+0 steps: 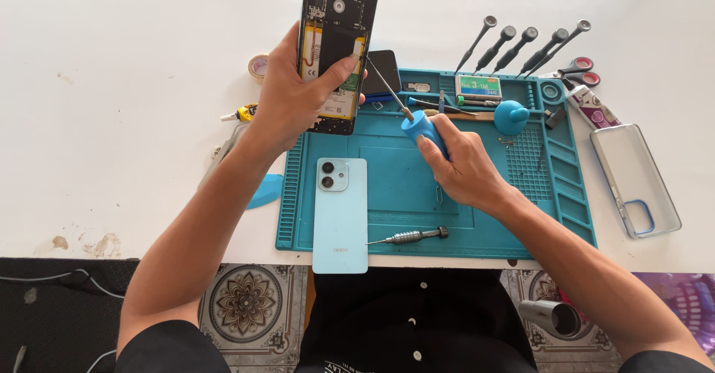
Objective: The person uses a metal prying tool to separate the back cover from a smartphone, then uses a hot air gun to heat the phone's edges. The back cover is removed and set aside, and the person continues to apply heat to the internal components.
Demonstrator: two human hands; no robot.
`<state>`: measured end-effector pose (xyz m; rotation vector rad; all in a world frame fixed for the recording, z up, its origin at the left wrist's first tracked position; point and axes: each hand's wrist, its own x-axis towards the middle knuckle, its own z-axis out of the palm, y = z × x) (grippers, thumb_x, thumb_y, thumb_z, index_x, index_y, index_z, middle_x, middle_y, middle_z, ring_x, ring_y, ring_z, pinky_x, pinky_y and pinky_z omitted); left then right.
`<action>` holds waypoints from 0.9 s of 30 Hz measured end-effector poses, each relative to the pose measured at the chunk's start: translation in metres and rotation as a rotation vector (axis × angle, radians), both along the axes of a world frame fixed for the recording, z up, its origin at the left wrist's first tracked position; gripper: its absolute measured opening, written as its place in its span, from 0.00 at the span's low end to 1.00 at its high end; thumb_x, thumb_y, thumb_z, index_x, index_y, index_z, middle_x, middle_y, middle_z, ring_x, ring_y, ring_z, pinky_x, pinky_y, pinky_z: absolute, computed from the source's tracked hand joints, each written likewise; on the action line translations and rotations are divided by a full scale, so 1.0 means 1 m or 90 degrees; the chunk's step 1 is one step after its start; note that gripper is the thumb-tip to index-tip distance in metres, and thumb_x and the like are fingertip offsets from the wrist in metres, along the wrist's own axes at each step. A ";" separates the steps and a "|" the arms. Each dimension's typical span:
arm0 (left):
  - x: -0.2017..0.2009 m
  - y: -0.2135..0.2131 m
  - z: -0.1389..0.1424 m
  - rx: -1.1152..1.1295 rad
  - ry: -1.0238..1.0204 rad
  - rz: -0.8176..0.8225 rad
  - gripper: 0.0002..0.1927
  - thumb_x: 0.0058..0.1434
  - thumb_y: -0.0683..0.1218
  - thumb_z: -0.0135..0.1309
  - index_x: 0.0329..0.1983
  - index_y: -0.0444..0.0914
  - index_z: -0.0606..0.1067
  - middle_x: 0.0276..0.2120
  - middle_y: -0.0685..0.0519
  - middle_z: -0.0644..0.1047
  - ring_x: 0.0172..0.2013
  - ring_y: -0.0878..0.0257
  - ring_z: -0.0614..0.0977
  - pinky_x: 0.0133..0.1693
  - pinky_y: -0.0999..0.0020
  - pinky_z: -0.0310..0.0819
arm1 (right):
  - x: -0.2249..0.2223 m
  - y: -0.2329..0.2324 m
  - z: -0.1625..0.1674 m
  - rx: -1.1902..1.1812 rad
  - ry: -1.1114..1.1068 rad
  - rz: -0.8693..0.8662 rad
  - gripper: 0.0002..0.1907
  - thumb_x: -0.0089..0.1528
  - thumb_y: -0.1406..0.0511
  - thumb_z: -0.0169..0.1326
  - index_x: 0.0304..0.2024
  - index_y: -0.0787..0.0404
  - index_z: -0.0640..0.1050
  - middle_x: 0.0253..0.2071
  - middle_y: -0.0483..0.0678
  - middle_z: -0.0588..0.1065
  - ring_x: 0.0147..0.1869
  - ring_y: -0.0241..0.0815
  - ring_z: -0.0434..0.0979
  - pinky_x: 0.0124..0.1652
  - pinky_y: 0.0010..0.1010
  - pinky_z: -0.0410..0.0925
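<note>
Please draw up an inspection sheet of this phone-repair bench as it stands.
Surface: white table with teal mat.
Job's things: opened phone, back off; blue screwdriver, tip at its edge.
Clutter: back cover, spare screwdriver, five drivers, scissors, clear case, blower, tape roll.
Grippers: left hand holds the phone; right hand grips the screwdriver.
Cables: white cable at lower left.
Surroundings: patterned floor tiles, hair dryer.
</note>
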<state>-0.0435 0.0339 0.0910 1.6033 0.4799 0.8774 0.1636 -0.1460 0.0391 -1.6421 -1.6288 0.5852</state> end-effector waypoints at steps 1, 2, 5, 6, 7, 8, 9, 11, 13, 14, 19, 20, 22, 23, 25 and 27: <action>0.000 0.000 0.000 0.000 -0.008 -0.002 0.17 0.66 0.41 0.59 0.55 0.36 0.69 0.43 0.47 0.83 0.36 0.60 0.90 0.35 0.67 0.92 | 0.000 0.000 0.000 -0.001 0.003 0.000 0.13 0.71 0.58 0.43 0.44 0.62 0.69 0.17 0.42 0.67 0.16 0.33 0.69 0.19 0.27 0.63; 0.000 0.000 0.000 0.000 -0.016 -0.006 0.17 0.67 0.41 0.59 0.55 0.35 0.69 0.43 0.47 0.83 0.37 0.60 0.90 0.36 0.67 0.93 | 0.000 0.000 0.000 -0.001 0.006 0.000 0.13 0.71 0.58 0.43 0.44 0.62 0.69 0.17 0.42 0.67 0.15 0.33 0.69 0.19 0.27 0.63; 0.000 0.000 0.000 -0.003 -0.007 -0.005 0.17 0.67 0.41 0.59 0.55 0.36 0.69 0.42 0.47 0.83 0.36 0.60 0.90 0.35 0.67 0.93 | 0.000 0.001 -0.001 0.003 0.003 0.001 0.13 0.71 0.58 0.43 0.44 0.62 0.69 0.17 0.42 0.67 0.15 0.33 0.69 0.18 0.27 0.64; -0.001 -0.001 0.000 0.001 -0.003 -0.004 0.17 0.67 0.41 0.59 0.55 0.36 0.69 0.42 0.47 0.84 0.36 0.60 0.90 0.35 0.67 0.93 | 0.000 0.001 -0.001 0.004 0.000 0.003 0.13 0.71 0.58 0.43 0.44 0.62 0.69 0.17 0.41 0.67 0.15 0.33 0.69 0.19 0.27 0.64; -0.001 -0.001 0.001 0.005 0.000 -0.002 0.17 0.67 0.41 0.59 0.55 0.36 0.69 0.42 0.47 0.84 0.36 0.60 0.90 0.35 0.67 0.93 | 0.000 0.000 -0.001 0.003 0.000 0.003 0.13 0.71 0.58 0.43 0.44 0.62 0.69 0.17 0.42 0.67 0.15 0.33 0.69 0.18 0.27 0.64; 0.000 -0.001 0.001 0.010 0.002 -0.001 0.17 0.67 0.42 0.59 0.55 0.36 0.69 0.43 0.48 0.84 0.36 0.61 0.90 0.36 0.67 0.92 | 0.000 0.000 -0.001 0.002 -0.001 0.002 0.13 0.71 0.58 0.43 0.44 0.62 0.69 0.17 0.42 0.67 0.15 0.33 0.69 0.18 0.27 0.64; -0.001 -0.001 0.001 0.021 -0.001 -0.001 0.17 0.67 0.41 0.59 0.55 0.36 0.69 0.43 0.48 0.84 0.37 0.61 0.90 0.37 0.67 0.92 | 0.000 0.000 -0.001 0.001 -0.001 0.002 0.13 0.71 0.58 0.43 0.44 0.62 0.69 0.17 0.42 0.66 0.15 0.33 0.69 0.18 0.27 0.64; -0.001 -0.002 0.000 0.044 -0.008 0.001 0.17 0.68 0.41 0.59 0.56 0.36 0.69 0.45 0.48 0.83 0.39 0.61 0.89 0.39 0.67 0.92 | 0.000 0.000 -0.002 0.001 -0.006 0.001 0.13 0.71 0.58 0.43 0.45 0.62 0.69 0.17 0.42 0.66 0.15 0.33 0.68 0.18 0.27 0.63; -0.001 -0.003 0.001 0.040 -0.015 -0.003 0.17 0.68 0.41 0.59 0.56 0.35 0.69 0.45 0.48 0.83 0.40 0.61 0.89 0.39 0.67 0.92 | 0.000 0.001 -0.002 0.002 -0.006 0.000 0.13 0.71 0.58 0.43 0.45 0.62 0.69 0.17 0.42 0.66 0.15 0.33 0.68 0.18 0.27 0.63; -0.001 -0.003 0.000 0.038 -0.017 -0.005 0.17 0.68 0.41 0.59 0.56 0.35 0.69 0.45 0.48 0.83 0.40 0.61 0.89 0.40 0.67 0.92 | 0.000 0.001 -0.002 0.002 -0.003 0.001 0.13 0.71 0.58 0.43 0.45 0.62 0.69 0.17 0.42 0.66 0.15 0.33 0.68 0.18 0.27 0.63; -0.001 -0.005 0.000 0.020 -0.002 -0.003 0.18 0.67 0.42 0.60 0.56 0.36 0.68 0.44 0.48 0.83 0.37 0.61 0.90 0.37 0.68 0.92 | 0.000 0.001 -0.002 -0.001 0.007 -0.006 0.14 0.71 0.58 0.43 0.46 0.62 0.69 0.17 0.42 0.67 0.16 0.33 0.70 0.18 0.27 0.64; 0.000 -0.005 0.000 0.023 0.006 0.001 0.18 0.66 0.43 0.60 0.56 0.36 0.68 0.44 0.48 0.83 0.36 0.61 0.90 0.37 0.68 0.92 | 0.000 0.001 -0.002 0.000 0.013 -0.006 0.14 0.71 0.58 0.43 0.47 0.62 0.69 0.17 0.42 0.68 0.16 0.32 0.70 0.18 0.26 0.65; 0.000 -0.005 0.000 0.024 -0.004 -0.007 0.19 0.67 0.43 0.60 0.56 0.36 0.68 0.45 0.48 0.83 0.36 0.61 0.90 0.37 0.68 0.92 | -0.001 0.001 -0.001 -0.002 0.019 -0.008 0.14 0.71 0.58 0.43 0.48 0.63 0.69 0.17 0.42 0.68 0.16 0.32 0.71 0.18 0.26 0.66; 0.000 -0.005 0.000 0.024 -0.008 -0.011 0.19 0.67 0.43 0.60 0.57 0.36 0.68 0.45 0.48 0.83 0.36 0.61 0.90 0.37 0.68 0.91 | -0.001 0.001 -0.001 -0.004 0.018 -0.009 0.15 0.71 0.57 0.43 0.48 0.63 0.69 0.18 0.42 0.68 0.16 0.33 0.71 0.18 0.26 0.66; 0.000 -0.004 -0.001 0.029 -0.001 -0.008 0.19 0.67 0.43 0.60 0.56 0.35 0.68 0.45 0.48 0.83 0.36 0.61 0.90 0.36 0.68 0.92 | -0.001 0.001 -0.001 -0.006 0.018 -0.010 0.15 0.71 0.57 0.43 0.48 0.63 0.69 0.18 0.42 0.68 0.16 0.33 0.72 0.19 0.26 0.66; -0.001 -0.004 -0.001 0.030 0.001 -0.007 0.18 0.67 0.43 0.60 0.56 0.35 0.68 0.45 0.48 0.84 0.36 0.61 0.90 0.36 0.68 0.92 | -0.001 0.001 -0.001 -0.005 0.019 -0.009 0.15 0.71 0.57 0.43 0.48 0.63 0.69 0.18 0.42 0.68 0.16 0.33 0.72 0.18 0.26 0.66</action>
